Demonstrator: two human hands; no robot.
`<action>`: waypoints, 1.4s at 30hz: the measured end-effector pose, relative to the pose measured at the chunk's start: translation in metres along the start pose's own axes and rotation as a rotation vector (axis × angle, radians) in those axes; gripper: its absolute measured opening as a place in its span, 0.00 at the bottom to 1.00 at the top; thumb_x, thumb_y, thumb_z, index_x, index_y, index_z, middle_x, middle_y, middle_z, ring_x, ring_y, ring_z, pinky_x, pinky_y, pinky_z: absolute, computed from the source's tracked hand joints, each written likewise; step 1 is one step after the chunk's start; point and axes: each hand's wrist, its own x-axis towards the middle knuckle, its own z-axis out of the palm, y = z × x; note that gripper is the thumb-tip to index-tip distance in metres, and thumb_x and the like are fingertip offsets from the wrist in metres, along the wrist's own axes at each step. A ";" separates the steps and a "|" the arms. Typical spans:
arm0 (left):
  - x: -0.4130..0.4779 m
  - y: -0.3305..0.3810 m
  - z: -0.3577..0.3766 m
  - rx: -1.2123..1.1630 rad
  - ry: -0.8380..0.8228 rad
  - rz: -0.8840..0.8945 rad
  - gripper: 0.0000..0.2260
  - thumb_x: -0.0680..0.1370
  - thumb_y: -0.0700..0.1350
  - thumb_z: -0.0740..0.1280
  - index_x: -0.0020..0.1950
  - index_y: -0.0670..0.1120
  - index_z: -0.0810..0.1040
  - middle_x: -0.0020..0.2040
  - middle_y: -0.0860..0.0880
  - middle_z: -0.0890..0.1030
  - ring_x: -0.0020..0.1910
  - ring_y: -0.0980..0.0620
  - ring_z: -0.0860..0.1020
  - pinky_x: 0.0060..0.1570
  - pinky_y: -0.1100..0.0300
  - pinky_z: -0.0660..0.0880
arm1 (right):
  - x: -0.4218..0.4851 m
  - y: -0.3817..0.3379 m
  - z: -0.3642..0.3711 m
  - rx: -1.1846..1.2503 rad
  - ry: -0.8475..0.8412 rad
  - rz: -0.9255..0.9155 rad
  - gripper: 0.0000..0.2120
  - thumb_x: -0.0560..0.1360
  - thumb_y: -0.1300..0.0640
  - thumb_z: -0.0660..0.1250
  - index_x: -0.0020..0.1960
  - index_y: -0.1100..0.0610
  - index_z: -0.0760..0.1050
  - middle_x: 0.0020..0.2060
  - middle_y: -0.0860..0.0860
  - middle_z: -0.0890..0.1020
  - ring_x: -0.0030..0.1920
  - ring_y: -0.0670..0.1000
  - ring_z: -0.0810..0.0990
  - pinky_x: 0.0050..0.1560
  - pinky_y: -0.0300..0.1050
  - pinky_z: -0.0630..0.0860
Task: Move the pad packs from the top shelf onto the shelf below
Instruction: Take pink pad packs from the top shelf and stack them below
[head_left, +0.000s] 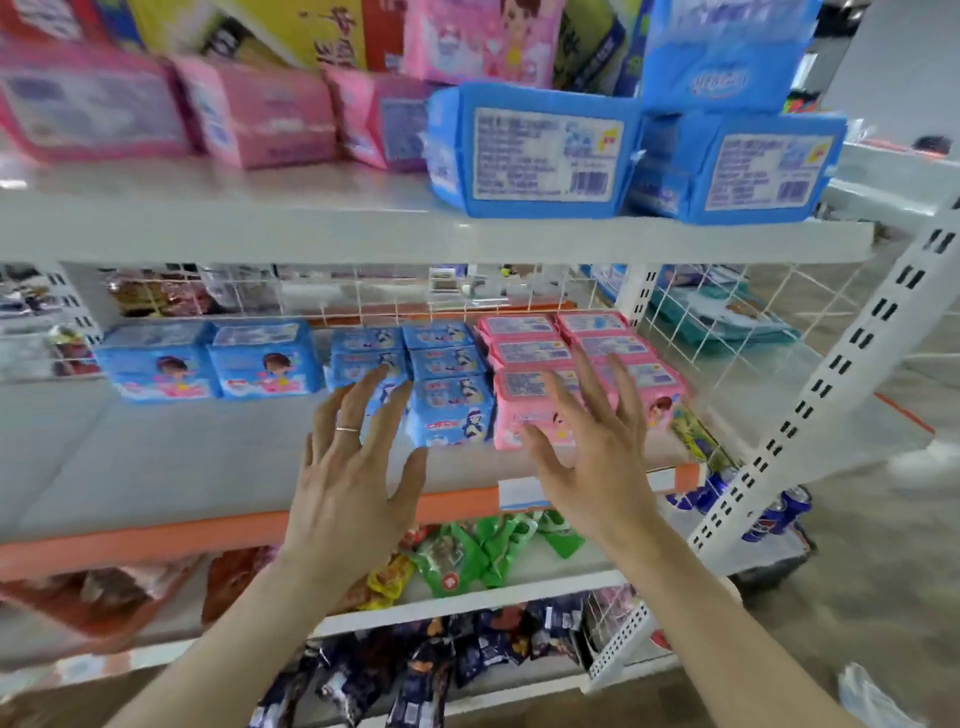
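- The top shelf (208, 228) spans twelve o'clock. Pink pad packs (260, 114) lie on it toward ten o'clock, and bulkier blue pad packs (540, 150) sit at its front edge toward one o'clock.
- The shelf below (182, 457) crosses the centre, with small blue packs (447, 384) and small pink packs (530, 358) rowed along its back.
- The left hand (353, 467) at six o'clock and the right hand (597, 447) at five hover before those rows, fingers spread wide, holding nothing.
- A thin ring (347, 429) shows on the left hand.
- This looks like a gap between transfers. The next move likely calls for a reach up toward one o'clock and a two-handed grip on a blue pack.
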 end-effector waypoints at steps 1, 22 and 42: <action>-0.004 -0.003 -0.013 -0.007 0.020 0.003 0.25 0.79 0.49 0.67 0.76 0.46 0.69 0.77 0.45 0.65 0.74 0.38 0.61 0.64 0.35 0.71 | 0.001 -0.018 -0.002 0.024 0.012 -0.017 0.28 0.78 0.37 0.58 0.75 0.48 0.68 0.79 0.49 0.60 0.80 0.54 0.46 0.76 0.56 0.44; 0.069 -0.061 -0.203 0.139 0.382 0.193 0.26 0.77 0.53 0.62 0.73 0.44 0.70 0.74 0.48 0.69 0.67 0.44 0.67 0.63 0.47 0.68 | 0.140 -0.220 -0.038 0.155 0.323 -0.401 0.26 0.77 0.42 0.61 0.69 0.57 0.76 0.69 0.52 0.76 0.71 0.61 0.67 0.69 0.64 0.65; 0.208 -0.139 -0.203 0.106 0.482 -0.077 0.21 0.80 0.51 0.63 0.70 0.45 0.69 0.70 0.46 0.72 0.67 0.46 0.65 0.66 0.44 0.67 | 0.330 -0.237 0.081 -0.037 -0.175 -0.011 0.36 0.72 0.37 0.70 0.75 0.47 0.63 0.73 0.58 0.65 0.70 0.68 0.67 0.70 0.64 0.65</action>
